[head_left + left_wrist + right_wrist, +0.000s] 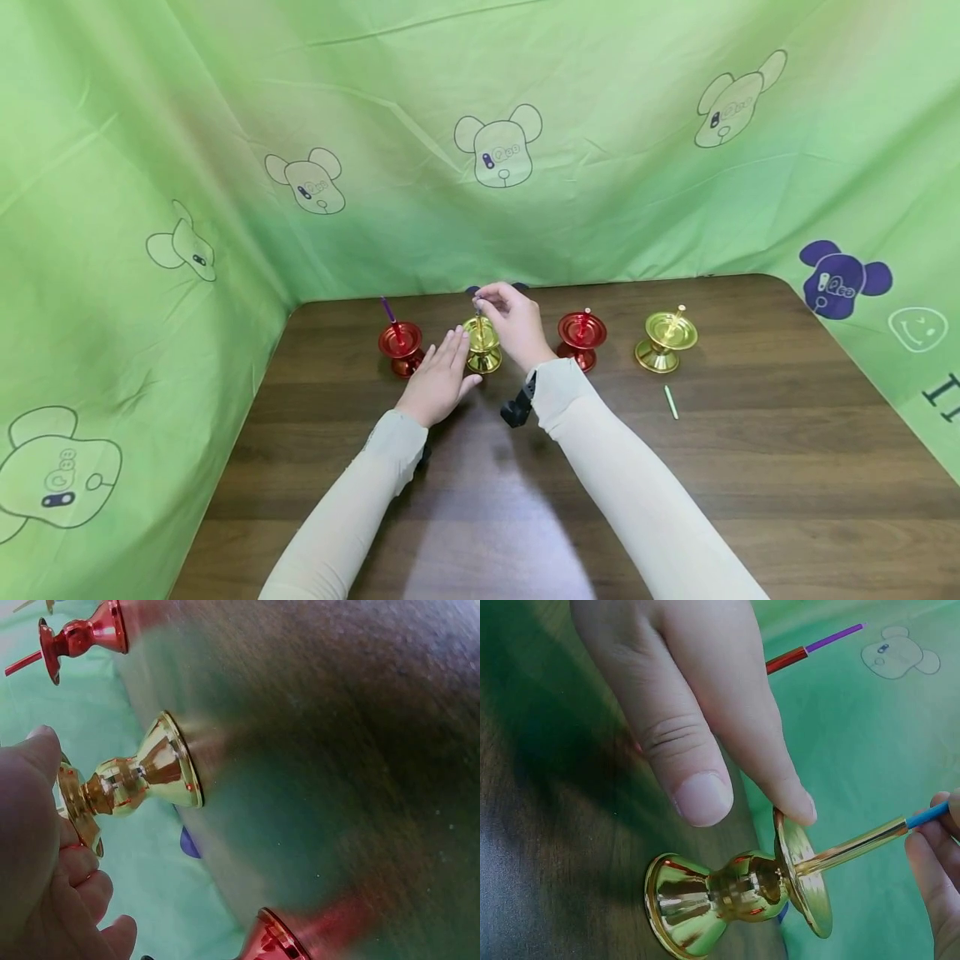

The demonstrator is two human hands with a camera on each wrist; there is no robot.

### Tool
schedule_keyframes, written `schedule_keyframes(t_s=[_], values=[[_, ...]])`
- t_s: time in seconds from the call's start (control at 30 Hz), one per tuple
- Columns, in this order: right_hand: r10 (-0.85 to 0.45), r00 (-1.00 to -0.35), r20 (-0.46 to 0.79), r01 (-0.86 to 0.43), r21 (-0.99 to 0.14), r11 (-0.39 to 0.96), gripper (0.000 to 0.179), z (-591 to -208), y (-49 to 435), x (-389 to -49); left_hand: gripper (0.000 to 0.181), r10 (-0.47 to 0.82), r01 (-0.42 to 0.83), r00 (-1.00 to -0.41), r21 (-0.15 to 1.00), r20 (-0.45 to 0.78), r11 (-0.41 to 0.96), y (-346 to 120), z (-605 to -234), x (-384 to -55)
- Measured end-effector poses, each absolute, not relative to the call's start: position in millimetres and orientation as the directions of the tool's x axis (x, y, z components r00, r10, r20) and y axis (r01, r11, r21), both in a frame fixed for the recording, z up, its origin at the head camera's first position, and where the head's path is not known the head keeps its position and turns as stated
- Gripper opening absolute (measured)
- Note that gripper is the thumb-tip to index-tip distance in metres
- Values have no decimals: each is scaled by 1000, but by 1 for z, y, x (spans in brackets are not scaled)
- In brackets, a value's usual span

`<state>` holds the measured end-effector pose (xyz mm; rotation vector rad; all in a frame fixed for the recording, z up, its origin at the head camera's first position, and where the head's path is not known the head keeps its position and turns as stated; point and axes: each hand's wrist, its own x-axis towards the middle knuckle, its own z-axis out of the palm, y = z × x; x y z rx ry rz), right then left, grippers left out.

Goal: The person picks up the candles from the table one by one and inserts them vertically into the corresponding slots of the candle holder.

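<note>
A gold candle holder (pixel 483 360) stands on the table between my two hands. From its dish rises a thin gold tube (pixel 859 846), and a slim blue candle (pixel 928 814) sits at the tube's upper end. My right hand (pixel 513 322) pinches this candle between thumb and fingertips. My left hand (pixel 441 379) reaches in from the left with straight fingers; in the right wrist view its index fingertip (pixel 804 810) meets the dish rim. That hand's thumb (pixel 703 799) is spread apart from the holder.
Left of the gold holder stands a red holder (pixel 405 365) with a purple candle (pixel 387 309). On the right are another red holder (pixel 582 333) and a second gold one (pixel 660 358). A pale green candle (pixel 671 402) lies on the table (pixel 750 467). Green cloth (pixel 420 200) hangs behind.
</note>
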<state>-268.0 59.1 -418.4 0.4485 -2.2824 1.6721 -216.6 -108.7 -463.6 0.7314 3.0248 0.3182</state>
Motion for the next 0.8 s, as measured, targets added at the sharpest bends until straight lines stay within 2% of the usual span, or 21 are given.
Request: schedule_keyframes(t_s=[0.27,0.8], values=[[-95,-906,412,-418,-842,341,11,-423,58,-270,73,455,454,-890,199,44,869,-109,-465,-217],[-106,-904,415,-425,-836,347,16,-429,60,-273,74,453,452,-891,195,41,871,-108,-466,-218]])
